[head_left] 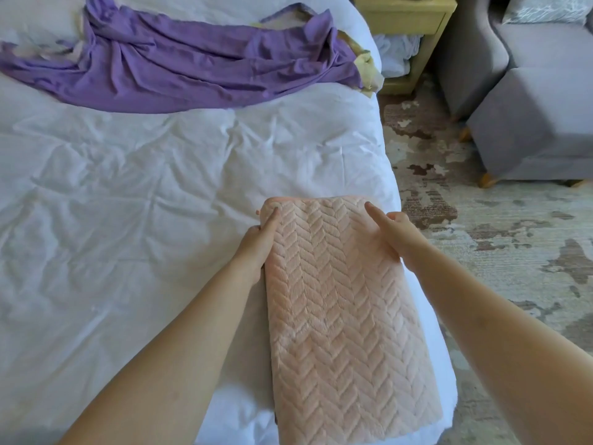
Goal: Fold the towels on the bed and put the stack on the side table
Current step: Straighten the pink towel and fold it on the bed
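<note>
A pink towel (340, 313) with a herringbone weave lies folded into a long strip on the white bed (128, 220), near its right edge. My left hand (260, 245) grips the towel's left edge near the far end, thumb on top and fingers tucked under. My right hand (391, 234) holds the right edge opposite, with the forefinger stretched out along the top. A purple towel (179, 62) lies crumpled and unfolded at the far end of the bed. The yellow side table (414, 17) stands beyond the bed's far right corner.
A beige cloth (369, 70) peeks from under the purple towel. White fabric (396, 53) fills the side table's lower shelf. A grey armchair and footstool (539, 130) stand on the patterned carpet (481, 226) to the right.
</note>
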Demonstrator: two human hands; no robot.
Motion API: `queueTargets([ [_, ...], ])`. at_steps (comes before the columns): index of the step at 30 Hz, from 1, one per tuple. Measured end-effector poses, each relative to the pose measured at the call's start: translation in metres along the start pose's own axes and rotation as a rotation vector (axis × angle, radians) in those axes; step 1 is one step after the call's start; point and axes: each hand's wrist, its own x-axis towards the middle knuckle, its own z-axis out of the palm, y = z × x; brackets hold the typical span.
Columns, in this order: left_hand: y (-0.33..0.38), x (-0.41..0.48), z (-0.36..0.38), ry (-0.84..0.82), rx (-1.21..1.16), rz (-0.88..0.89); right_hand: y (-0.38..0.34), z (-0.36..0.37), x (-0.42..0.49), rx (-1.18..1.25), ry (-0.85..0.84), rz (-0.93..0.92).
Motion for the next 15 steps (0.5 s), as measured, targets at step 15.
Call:
queueTargets([
  [15,-0.009,0.027,0.0,0.109,-0.082,0.17,0.007,0.014,0.041,0.133,-0.148,-0.084],
])
